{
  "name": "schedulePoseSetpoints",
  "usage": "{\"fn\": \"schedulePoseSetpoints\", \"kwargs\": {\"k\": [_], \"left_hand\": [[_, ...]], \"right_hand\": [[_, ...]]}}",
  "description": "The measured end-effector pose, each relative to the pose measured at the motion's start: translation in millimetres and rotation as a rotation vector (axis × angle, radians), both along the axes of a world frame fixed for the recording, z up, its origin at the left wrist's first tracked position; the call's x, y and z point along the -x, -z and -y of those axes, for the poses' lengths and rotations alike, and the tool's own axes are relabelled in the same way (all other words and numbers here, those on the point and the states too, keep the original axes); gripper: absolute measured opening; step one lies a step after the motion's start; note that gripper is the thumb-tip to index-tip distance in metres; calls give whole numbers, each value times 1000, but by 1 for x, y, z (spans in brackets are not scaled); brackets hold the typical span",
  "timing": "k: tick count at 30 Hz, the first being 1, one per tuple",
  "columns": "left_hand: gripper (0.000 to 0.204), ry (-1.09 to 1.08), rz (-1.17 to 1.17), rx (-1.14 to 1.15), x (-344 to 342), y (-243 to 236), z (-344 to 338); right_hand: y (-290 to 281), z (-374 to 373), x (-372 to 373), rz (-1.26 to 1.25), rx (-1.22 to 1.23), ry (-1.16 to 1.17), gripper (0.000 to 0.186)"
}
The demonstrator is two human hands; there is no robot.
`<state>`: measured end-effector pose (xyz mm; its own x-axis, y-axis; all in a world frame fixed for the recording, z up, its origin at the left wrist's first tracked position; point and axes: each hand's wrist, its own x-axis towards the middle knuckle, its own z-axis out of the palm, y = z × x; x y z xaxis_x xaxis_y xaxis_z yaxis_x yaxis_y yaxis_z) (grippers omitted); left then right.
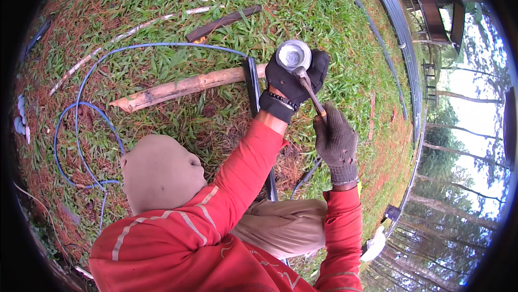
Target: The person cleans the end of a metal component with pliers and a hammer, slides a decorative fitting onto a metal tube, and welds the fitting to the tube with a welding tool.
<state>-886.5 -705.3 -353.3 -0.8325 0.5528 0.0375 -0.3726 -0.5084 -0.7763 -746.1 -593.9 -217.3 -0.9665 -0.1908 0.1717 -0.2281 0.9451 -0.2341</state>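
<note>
My left hand [305, 79], in a black glove with beaded bracelets at the wrist, grips a small round pot [292, 52] with pale grey-white stuff inside. The pot's mouth faces up toward me. In my right hand [336, 136], which wears a worn dark knit glove, is a slim brush [308, 88] with a grey shaft and a light handle end. Its tip meets the pot's near rim; the bristles are too small to make out. Just beneath my left wrist, a black metal bar [252, 82] runs over the grass.
A peeled wooden pole [186, 88] lies left of my hands, with a dark wood piece [224, 23] beyond. Blue hose [86, 103] loops across the grass. My bent knee [162, 173] is at lower left. Long grey pipes [396, 22] lie at right, near a shed [431, 6].
</note>
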Motion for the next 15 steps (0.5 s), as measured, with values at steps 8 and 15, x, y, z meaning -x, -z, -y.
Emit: {"fn": "schedulePoseSetpoints", "kwargs": {"k": [8,15], "left_hand": [[47,-56,-52,67,0,2,-9],[44,83,159,154,-14,-46,10]], "right_hand": [[-5,6,-2,3,26,48,32],[-6,-6,-15,-147,280,127,28]]}}
